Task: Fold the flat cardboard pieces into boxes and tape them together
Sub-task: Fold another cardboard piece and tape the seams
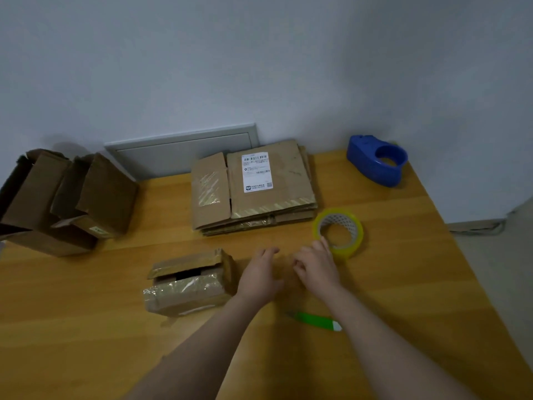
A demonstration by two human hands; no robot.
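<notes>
A stack of flat cardboard pieces lies at the back middle of the wooden table, the top one bearing a white label. A small folded box with shiny tape on it and a loose top flap sits at the front left. A roll of clear yellowish tape lies to the right of the stack. My left hand hovers just right of the small box, fingers relaxed, holding nothing. My right hand is beside the tape roll, fingers loosely curled and touching its near rim.
Two open assembled boxes stand at the far left. A blue tape dispenser sits at the back right corner. A green utility knife lies near my right forearm. The wall is close behind; the table's right edge drops to the floor.
</notes>
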